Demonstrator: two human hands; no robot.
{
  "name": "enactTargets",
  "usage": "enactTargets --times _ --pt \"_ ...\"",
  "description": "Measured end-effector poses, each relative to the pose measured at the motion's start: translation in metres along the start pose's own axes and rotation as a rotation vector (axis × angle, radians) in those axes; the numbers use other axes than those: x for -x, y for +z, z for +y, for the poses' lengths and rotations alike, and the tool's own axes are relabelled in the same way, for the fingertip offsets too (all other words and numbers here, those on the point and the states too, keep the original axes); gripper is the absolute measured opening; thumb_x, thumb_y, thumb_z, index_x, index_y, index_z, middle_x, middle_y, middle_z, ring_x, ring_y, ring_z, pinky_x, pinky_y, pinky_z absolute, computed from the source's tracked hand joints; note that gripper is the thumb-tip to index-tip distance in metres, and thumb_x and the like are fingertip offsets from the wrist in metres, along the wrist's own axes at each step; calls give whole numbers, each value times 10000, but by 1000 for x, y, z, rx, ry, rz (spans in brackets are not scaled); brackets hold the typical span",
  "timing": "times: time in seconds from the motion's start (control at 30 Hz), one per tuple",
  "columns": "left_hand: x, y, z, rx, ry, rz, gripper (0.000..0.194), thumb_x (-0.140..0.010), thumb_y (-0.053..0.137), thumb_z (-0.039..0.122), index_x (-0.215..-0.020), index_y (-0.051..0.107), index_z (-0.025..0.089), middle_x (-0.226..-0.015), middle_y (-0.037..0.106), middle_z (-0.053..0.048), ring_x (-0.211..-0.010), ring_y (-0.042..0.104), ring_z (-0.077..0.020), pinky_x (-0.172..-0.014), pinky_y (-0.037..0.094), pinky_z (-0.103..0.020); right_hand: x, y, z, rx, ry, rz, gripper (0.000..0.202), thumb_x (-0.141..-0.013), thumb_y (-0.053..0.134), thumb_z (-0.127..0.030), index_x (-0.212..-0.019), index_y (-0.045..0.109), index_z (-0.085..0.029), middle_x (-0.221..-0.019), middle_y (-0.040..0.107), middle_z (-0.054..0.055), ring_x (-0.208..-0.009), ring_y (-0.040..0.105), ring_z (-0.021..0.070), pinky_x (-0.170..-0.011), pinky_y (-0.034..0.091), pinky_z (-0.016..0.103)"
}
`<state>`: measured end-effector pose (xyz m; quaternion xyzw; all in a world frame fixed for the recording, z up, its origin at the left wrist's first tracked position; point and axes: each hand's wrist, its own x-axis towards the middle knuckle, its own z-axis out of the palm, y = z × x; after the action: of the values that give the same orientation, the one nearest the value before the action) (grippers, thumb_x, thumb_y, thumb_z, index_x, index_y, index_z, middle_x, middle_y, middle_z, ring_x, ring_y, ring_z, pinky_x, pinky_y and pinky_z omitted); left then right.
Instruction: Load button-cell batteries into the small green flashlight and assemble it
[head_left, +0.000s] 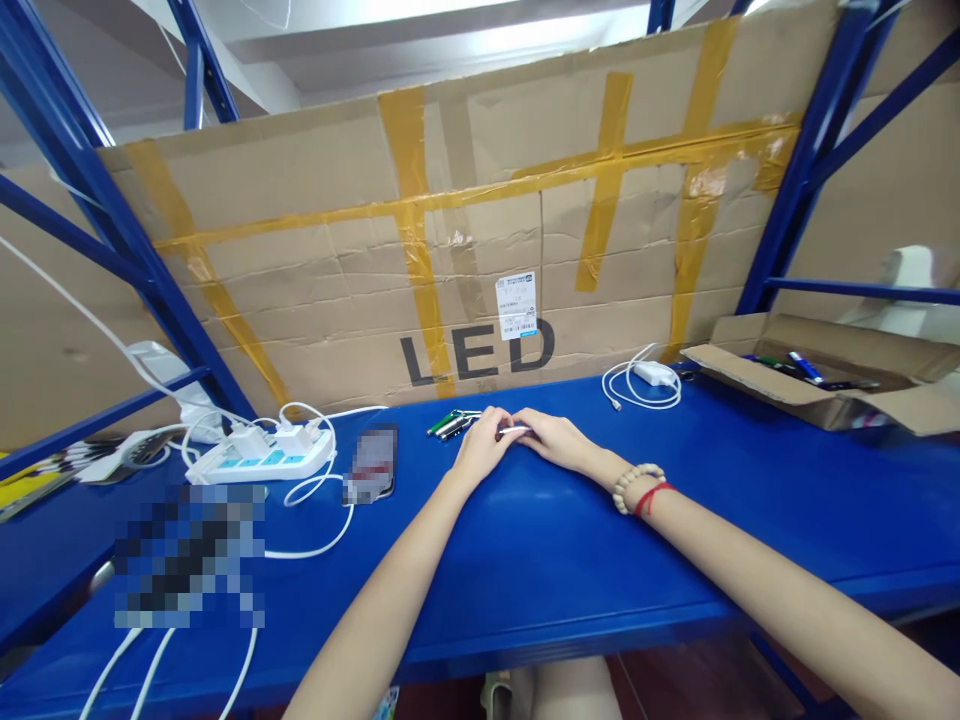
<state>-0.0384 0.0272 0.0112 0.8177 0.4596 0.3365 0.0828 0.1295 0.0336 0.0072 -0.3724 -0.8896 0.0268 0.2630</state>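
My left hand (480, 447) and my right hand (561, 440) meet above the middle of the blue table, with fingers closed. Between their fingertips runs a slim, pale pen (514, 430), gripped from both sides; much of it is hidden by the fingers. Just beyond my left hand lies a small bunch of pens (453, 425), green and silver-black, partly covered by that hand. A beaded bracelet and a red string circle my right wrist.
An open cardboard box (795, 400) with several pens stands at the right. A white charger with cable (654, 374) lies at the back. Leftward are a phone (373, 462), a power strip (262, 460) with plugs, loose cables and a blurred-out object (189, 560). Cardboard (337, 290) walls the back.
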Motion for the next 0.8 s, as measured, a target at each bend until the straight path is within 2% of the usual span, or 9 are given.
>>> enactTargets --times 0.1,0.2,0.33,0.47,0.63,0.8 --pt "0 0 1 -3 0 -1 90 -840 504 301 -817 516 215 -794 582 17 -728 556 -139 -676 437 -239 0 -3 -1 -1 12 42 244 -885 404 -211 -1120 472 -209 -1105 569 48 -1017 540 142 -823 436 248" --pt "0 0 1 -27 -32 21 91 -850 487 292 -807 519 218 -788 607 12 -753 572 -154 -693 434 -258 1 -5 2 6 61 60 274 -866 435 -200 -1136 475 -222 -1093 572 47 -974 559 150 -772 450 252" --pt "0 -2 0 -86 -118 78 140 -886 408 276 -822 516 212 -878 623 -15 -854 574 -173 -732 425 -281 2 -8 7 5 140 68 238 -847 481 -219 -1079 532 -230 -1009 616 32 -873 592 146 -708 451 245" --pt "1 -1 -2 -145 -168 66 169 -887 406 305 -847 536 206 -854 630 -25 -827 581 -181 -690 421 -277 2 -9 12 -6 224 61 177 -823 522 -250 -985 590 -224 -894 651 16 -806 600 148 -650 436 234" --pt "2 0 1 -199 -104 -12 141 -817 534 339 -841 573 206 -774 606 -11 -784 564 -182 -687 408 -270 2 -8 18 -9 300 60 147 -808 534 -270 -887 638 -203 -857 660 35 -764 594 168 -613 416 248" --pt "1 1 2 -218 -35 -69 125 -809 550 312 -852 595 203 -791 581 -17 -812 543 -185 -710 410 -276 3 -7 21 -47 277 59 152 -816 517 -242 -886 649 -215 -868 660 25 -738 590 152 -616 414 241"
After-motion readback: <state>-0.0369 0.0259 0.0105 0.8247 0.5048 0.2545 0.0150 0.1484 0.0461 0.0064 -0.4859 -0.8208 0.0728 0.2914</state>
